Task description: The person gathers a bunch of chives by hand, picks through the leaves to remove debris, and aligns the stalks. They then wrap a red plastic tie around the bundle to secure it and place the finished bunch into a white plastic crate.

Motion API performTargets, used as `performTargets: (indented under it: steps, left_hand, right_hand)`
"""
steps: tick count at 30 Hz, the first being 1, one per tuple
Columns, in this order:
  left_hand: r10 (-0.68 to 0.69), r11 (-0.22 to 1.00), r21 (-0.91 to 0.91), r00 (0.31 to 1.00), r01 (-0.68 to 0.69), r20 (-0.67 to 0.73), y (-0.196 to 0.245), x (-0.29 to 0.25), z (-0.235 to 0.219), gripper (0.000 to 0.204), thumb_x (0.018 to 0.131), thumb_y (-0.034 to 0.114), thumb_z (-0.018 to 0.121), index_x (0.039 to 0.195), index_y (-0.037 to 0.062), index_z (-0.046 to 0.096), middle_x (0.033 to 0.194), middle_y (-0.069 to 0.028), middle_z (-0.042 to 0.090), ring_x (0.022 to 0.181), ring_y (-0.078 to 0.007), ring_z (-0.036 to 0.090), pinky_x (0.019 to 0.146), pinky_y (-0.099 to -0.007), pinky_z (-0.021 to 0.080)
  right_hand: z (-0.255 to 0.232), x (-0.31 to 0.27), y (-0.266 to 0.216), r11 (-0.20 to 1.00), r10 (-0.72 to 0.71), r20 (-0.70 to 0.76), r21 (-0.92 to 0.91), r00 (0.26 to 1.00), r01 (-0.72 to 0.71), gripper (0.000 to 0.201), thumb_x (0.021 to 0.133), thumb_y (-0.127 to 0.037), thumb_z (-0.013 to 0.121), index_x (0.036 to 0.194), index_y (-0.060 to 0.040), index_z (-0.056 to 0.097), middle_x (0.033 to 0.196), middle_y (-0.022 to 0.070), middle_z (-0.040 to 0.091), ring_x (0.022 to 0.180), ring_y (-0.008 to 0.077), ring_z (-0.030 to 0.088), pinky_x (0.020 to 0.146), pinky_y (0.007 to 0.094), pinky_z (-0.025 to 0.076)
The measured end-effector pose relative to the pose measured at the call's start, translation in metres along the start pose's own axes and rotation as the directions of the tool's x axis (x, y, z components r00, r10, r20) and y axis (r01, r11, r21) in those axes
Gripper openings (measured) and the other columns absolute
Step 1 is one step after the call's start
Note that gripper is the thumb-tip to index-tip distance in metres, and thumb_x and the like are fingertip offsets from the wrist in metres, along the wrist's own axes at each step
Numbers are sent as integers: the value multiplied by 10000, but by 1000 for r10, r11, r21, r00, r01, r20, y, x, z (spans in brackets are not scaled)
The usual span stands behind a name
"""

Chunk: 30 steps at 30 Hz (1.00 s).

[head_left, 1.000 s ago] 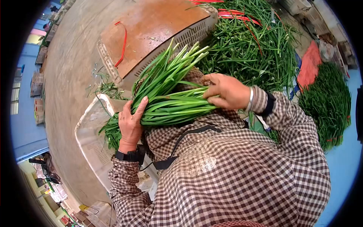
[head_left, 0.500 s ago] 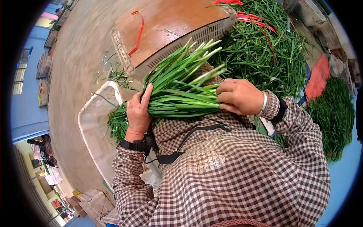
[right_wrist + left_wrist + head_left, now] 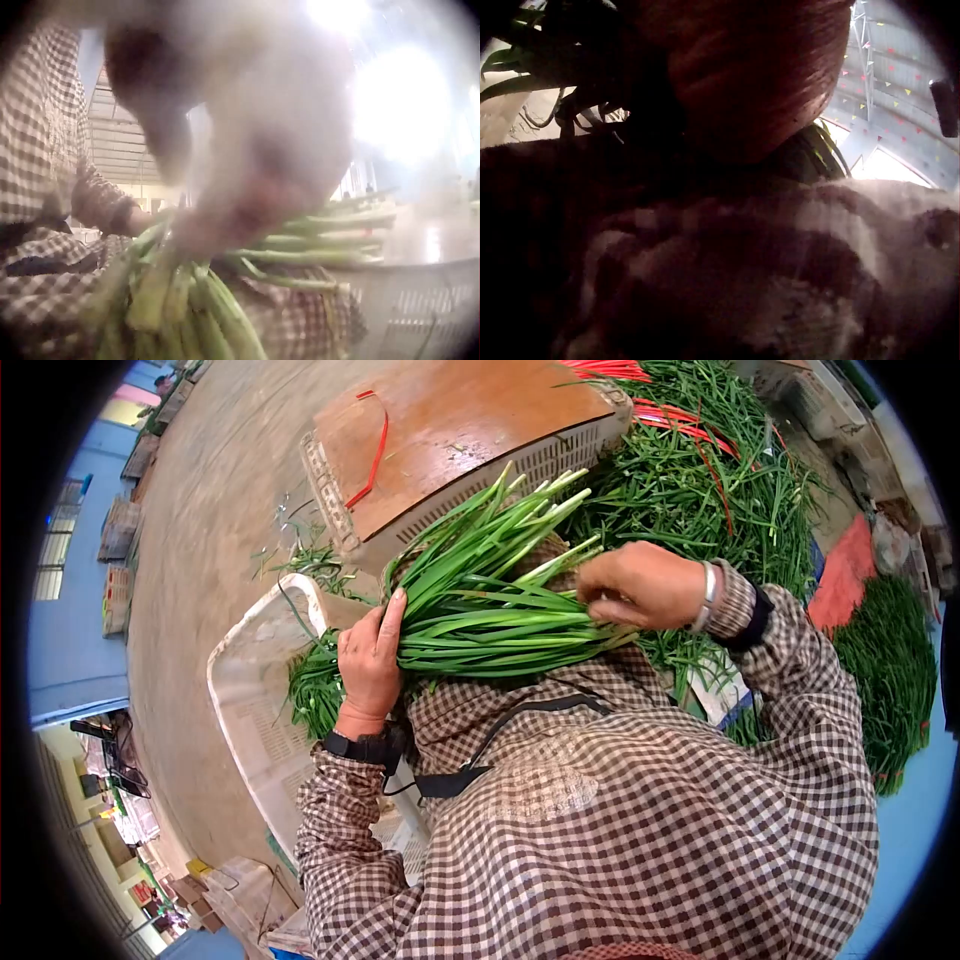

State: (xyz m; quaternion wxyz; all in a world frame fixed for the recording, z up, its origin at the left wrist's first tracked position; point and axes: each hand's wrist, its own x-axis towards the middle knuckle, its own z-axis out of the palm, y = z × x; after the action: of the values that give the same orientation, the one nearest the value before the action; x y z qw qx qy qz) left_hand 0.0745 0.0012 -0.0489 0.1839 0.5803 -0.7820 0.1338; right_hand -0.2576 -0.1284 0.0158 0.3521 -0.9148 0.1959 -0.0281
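A thick bunch of garlic chives [image 3: 490, 635], long flat green leaves with pale stem ends, lies across the person's lap. The left hand [image 3: 370, 665] grips it at its leafy left part, thumb on top; the left wrist view is mostly dark sleeve and skin. At the right end, the right hand [image 3: 645, 585] has its fingers curled at the stem ends. In the right wrist view its blurred fingers [image 3: 247, 202] bend down onto pale stems [image 3: 180, 300]. More stems [image 3: 545, 500] fan up and right from the same bunch.
A white plastic crate [image 3: 240, 690] stands by the left arm. Ahead is an upturned crate topped by a brown board [image 3: 470, 430] with a red strap [image 3: 382, 445]. A loose heap of greens [image 3: 710, 530] lies at right, near tied bundles [image 3: 890, 670] and red cloth [image 3: 843, 575].
The right hand has lifted slightly from the stem ends and shifted right, its fingers more curled. The left hand keeps its grip on the garlic chives. The head view has shifted a little.
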Motion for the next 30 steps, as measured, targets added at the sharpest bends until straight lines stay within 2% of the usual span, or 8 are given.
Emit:
performTargets:
  steps: [2, 5, 9, 12, 17, 24, 26, 30]
  left_hand:
    - [2, 1000, -2, 1000, -2, 2, 1, -1, 0, 511, 775, 18, 522, 1270, 141, 498, 1004, -68, 584, 830, -206, 558, 699, -313, 388]
    - [22, 999, 25, 1000, -22, 2, 2, 0, -2, 526, 762, 13, 530, 1271, 140, 496, 1001, -73, 579, 830, -214, 553, 699, -323, 388]
    - [-11, 999, -46, 999, 9, -53, 2, -3, 1, 580, 739, -15, 540, 1292, 140, 462, 991, -79, 573, 834, -229, 549, 699, -336, 389]
    - [-15, 998, -56, 999, 13, -43, 3, -2, 1, 604, 731, -27, 540, 1300, 153, 451, 965, -78, 565, 832, -235, 547, 699, -338, 386]
    - [20, 1000, 1, 1000, -20, 19, 2, -1, -2, 578, 740, 8, 536, 1291, 172, 476, 947, -82, 556, 831, -228, 545, 701, -333, 386]
    - [17, 1000, 7, 1000, -18, 16, 1, -3, -1, 569, 747, 20, 535, 1290, 178, 479, 955, -92, 554, 837, -235, 545, 716, -337, 395]
    - [33, 999, 18, 999, -33, 9, 2, -2, 0, 572, 747, 26, 538, 1290, 197, 482, 952, -103, 551, 847, -240, 543, 717, -342, 396]
    - [49, 999, 14, 999, -49, 24, 3, -3, -1, 570, 749, 31, 540, 1286, 219, 492, 951, -109, 549, 856, -240, 543, 715, -340, 393]
  right_hand:
    - [5, 14, 10, 977, 99, -65, 197, 993, -85, 202, 791, -162, 566, 914, -2, 569, 785, 179, 614, 714, 345, 599, 656, 418, 487]
    - [25, 21, 14, 993, 112, -160, 63, 981, -103, 222, 784, -148, 564, 948, 2, 576, 799, 178, 618, 730, 337, 605, 663, 416, 490]
    - [37, 7, -33, 982, -189, -201, -30, 961, 186, 191, 757, -164, 566, 927, -79, 585, 744, 126, 573, 678, 305, 595, 577, 404, 484]
    - [51, 3, -23, 955, -250, -185, -208, 950, 211, 146, 755, -161, 553, 877, -83, 566, 706, 101, 531, 639, 286, 582, 530, 403, 466]
    - [43, 1, -23, 970, -225, -208, -143, 952, 198, 152, 726, -141, 568, 857, -70, 540, 724, 108, 531, 645, 311, 568, 544, 404, 463]
    - [29, -16, -7, 924, 5, -359, 359, 933, 133, 126, 745, -39, 561, 862, -19, 519, 809, 89, 593, 684, 224, 560, 630, 326, 461]
    - [30, -19, -2, 723, 111, -254, 684, 961, 97, 99, 800, -60, 545, 883, -16, 514, 859, 59, 630, 680, 123, 529, 627, 280, 450]
    - [29, -27, 0, 493, 194, -195, 867, 961, 76, 121, 845, -111, 538, 909, -15, 503, 844, 41, 633, 664, 48, 486, 600, 219, 435]
